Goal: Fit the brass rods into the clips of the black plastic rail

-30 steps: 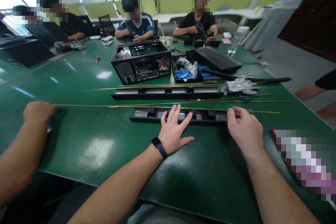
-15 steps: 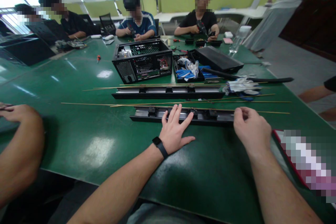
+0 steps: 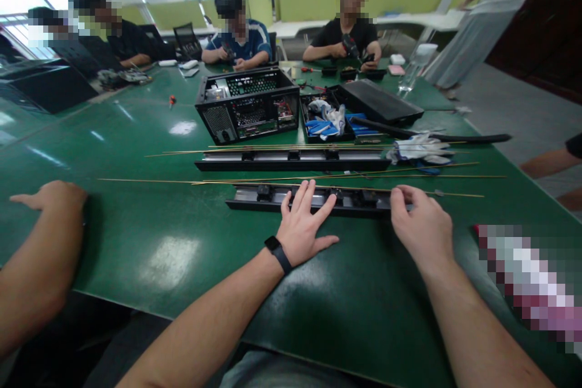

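Note:
In front of me a long black channel (image 3: 249, 204) lies on the green table, with several small black blocks, such as the block (image 3: 264, 193), inside it. My left hand (image 3: 302, 221) rests on the channel, its fingers spread over the rim and the thumb out to the side. At the channel's right end, the fingers of my right hand (image 3: 421, 218) pinch a thin brass-coloured rod (image 3: 461, 195). The rod sticks out to the right of the hand and runs along the channel's far side. The fingertips partly hide the grip.
Behind lie a second black channel (image 3: 273, 165) and more thin rods (image 3: 145, 181). Farther back are an open computer case (image 3: 248, 115), a box of gloves (image 3: 325, 118), more gloves (image 3: 421, 148) and a black strip (image 3: 468, 137). A neighbour's arm (image 3: 45, 242) reaches in at left; co-workers sit opposite.
My right hand has slid a little left along the channel, and the rod has moved left with it. My left hand stays put. The neighbour's hand at left has shifted right.

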A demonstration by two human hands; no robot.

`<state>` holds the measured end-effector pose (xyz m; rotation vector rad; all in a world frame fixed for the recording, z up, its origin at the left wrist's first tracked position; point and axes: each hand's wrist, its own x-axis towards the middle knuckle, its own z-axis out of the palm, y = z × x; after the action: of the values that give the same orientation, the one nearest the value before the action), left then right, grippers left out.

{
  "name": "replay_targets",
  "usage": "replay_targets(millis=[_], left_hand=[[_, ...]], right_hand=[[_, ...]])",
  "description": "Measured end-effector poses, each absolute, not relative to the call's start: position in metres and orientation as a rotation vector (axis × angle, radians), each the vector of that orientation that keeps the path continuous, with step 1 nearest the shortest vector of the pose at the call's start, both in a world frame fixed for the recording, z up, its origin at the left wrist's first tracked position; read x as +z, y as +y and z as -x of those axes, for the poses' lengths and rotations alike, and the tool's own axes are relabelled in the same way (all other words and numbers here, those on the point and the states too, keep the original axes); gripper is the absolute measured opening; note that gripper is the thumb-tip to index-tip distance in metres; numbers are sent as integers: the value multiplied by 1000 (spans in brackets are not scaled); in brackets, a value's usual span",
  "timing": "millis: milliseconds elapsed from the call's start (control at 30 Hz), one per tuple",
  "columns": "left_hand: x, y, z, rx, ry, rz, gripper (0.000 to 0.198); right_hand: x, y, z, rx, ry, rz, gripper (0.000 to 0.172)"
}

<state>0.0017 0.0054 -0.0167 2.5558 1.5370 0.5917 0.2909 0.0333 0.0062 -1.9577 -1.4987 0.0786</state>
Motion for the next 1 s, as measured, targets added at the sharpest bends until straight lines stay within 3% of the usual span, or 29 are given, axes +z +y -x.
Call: replay_targets(millis=[1000], left_hand=[[-17, 6, -2, 600, 1533, -2564, 110]], right_hand=[[1, 34, -285, 95, -1530, 1871, 60]])
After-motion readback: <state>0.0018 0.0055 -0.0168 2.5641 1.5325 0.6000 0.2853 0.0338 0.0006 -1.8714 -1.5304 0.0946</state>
